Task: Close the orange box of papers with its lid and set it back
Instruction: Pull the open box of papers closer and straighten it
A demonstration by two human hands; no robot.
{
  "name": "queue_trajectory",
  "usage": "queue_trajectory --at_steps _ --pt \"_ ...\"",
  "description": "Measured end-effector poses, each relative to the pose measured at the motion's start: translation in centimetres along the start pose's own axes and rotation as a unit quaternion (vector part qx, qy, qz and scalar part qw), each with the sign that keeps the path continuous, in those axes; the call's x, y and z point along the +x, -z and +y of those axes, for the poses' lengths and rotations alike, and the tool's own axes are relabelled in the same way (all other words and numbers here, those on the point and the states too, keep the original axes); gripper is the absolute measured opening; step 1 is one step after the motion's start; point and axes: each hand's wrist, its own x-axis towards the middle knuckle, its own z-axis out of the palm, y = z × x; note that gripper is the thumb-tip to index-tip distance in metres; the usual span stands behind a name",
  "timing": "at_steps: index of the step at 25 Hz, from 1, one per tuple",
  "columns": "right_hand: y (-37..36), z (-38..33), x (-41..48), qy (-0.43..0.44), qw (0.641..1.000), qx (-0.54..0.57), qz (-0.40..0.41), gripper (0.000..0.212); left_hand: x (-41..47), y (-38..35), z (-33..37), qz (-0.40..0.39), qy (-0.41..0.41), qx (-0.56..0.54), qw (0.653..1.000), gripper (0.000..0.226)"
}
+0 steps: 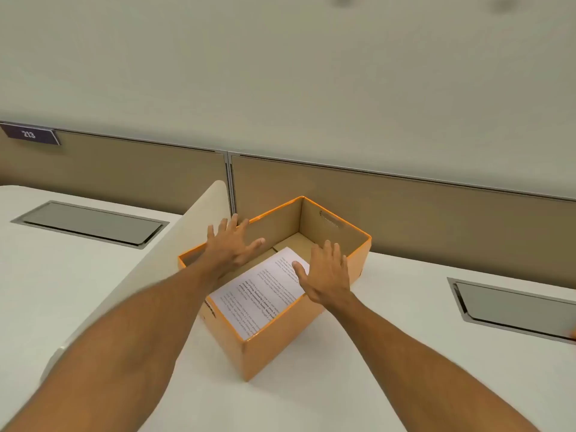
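An orange cardboard box [280, 347] stands open on the white desk, turned at an angle, with a handle slot in its far wall. A stack of printed papers [261, 294] lies inside, toward the near end. My left hand [232, 244] hovers with spread fingers over the box's left rim, holding nothing. My right hand [327, 272] is also spread, above the papers and the right rim. No lid is visible anywhere.
A cream divider panel [131, 269] slants along the box's left side. Tan partition walls [405, 210] run behind the desk. Grey cable hatches sit at the left [90, 222] and the right [511, 307]. A sign reading 213 [29, 134] hangs at far left.
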Motion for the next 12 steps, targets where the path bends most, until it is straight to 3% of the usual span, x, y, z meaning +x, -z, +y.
queue_trajectory --at_steps 4,12 --pt "-1.3 -0.3 1.2 -0.044 0.997 -0.014 -0.058 0.072 1.1 -1.1 -1.4 -0.045 0.050 0.010 0.998 0.086" --pt "-0.1 2.6 1.6 -0.021 0.997 -0.039 -0.066 0.068 -0.3 -1.5 0.2 -0.003 0.029 0.037 0.999 0.077"
